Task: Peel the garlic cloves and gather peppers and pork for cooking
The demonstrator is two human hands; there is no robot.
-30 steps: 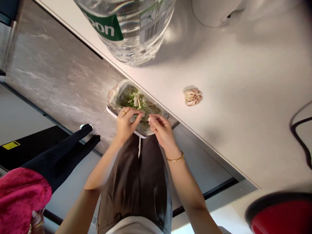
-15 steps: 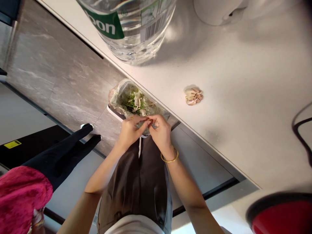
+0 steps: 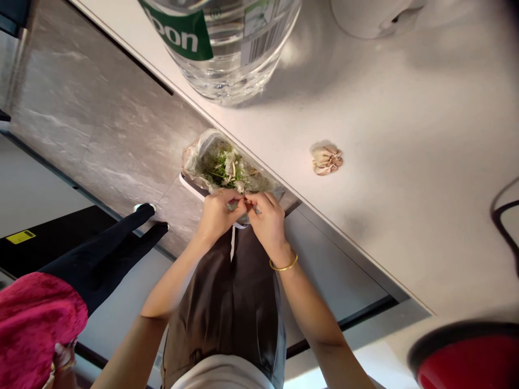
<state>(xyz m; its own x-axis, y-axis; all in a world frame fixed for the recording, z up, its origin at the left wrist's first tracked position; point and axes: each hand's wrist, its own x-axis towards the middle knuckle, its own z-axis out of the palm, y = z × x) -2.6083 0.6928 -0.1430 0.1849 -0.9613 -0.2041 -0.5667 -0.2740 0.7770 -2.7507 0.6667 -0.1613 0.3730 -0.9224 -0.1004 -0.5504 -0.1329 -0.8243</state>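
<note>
My left hand point(image 3: 218, 215) and my right hand point(image 3: 267, 219) meet fingertip to fingertip over a small bin lined with a plastic bag point(image 3: 197, 158) on the floor. Both hands are closed in a pinch on a small pale piece, which looks like a garlic clove, too small to be sure. The bag holds green scraps and pale peels point(image 3: 227, 166). A partly broken garlic bulb point(image 3: 326, 159) lies on the white counter point(image 3: 405, 178), apart from both hands. My right wrist carries a gold bangle.
A big clear water bottle with a green label point(image 3: 227, 43) stands at the counter's edge. A white appliance point(image 3: 373, 16) is behind it, a black cable point(image 3: 503, 216) to the right, a red round object point(image 3: 466, 362) at bottom right. Another person's dark legs point(image 3: 109, 243) and pink cloth point(image 3: 36, 319) are at left.
My hands, slightly apart a second ago, have come together over the bin and now pinch the small piece between them. The right wrist has shifted a little left.
</note>
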